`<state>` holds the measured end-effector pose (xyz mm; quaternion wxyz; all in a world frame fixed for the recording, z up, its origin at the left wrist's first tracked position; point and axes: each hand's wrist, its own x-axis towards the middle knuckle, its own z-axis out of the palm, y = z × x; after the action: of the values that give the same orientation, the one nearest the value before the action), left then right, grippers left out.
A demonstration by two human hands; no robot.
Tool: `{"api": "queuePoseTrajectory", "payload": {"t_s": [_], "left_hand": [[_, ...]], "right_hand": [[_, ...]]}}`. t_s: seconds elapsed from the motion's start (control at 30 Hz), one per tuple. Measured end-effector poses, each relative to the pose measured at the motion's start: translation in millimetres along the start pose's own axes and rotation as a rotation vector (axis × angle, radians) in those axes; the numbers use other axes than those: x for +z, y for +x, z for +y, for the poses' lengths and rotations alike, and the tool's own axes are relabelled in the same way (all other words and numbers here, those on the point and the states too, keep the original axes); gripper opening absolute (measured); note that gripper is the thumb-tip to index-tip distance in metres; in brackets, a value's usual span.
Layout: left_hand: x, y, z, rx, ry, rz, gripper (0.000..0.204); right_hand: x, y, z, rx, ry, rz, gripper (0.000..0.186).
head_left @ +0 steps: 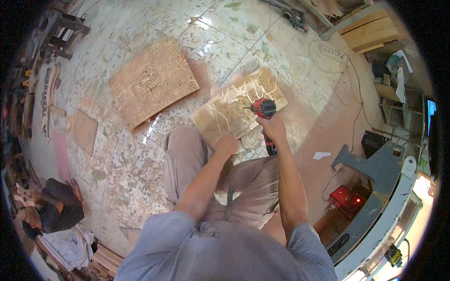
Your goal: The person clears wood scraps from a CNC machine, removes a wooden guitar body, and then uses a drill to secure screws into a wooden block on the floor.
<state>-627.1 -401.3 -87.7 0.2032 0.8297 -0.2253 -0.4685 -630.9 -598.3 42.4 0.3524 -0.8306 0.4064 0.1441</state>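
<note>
My right hand [273, 128] is wrapped around the grip of a red and black cordless drill [266, 107]. The drill's bit points left, over a wooden board [204, 121] lying in front of me. Pale, curving lines or strips [243, 93] cover much of that board; whether they are carved or loose I cannot tell. My left hand [227, 144] rests at the board's near edge, its fingers curled together. Whatever those fingers hold is hidden.
A larger brown board [152, 84] lies to the left on the stained tile floor. Off to the right are a red box with a lit lamp [346, 201], a grey metal frame [375, 166] and a power strip [332, 53] with cables. A black power tool [295, 19] lies far back.
</note>
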Motion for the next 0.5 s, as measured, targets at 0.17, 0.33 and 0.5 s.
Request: {"api": "queuePoseTrajectory", "payload": {"t_s": [0.17,0.33,0.5], "left_hand": [[32,69,-25,0.136,0.278,0.244,0.053],[48,131,-50,0.061,0.164,0.147,0.047],[43,146,-42,0.281,0.154,0.199,0.037]], "right_hand": [[35,43,18,-0.022,-0.01,0.042,0.052],[39,51,4,-0.067,-0.031,-0.026,0.046],[40,48,19,-0.16,0.012,0.058,0.029]]}}
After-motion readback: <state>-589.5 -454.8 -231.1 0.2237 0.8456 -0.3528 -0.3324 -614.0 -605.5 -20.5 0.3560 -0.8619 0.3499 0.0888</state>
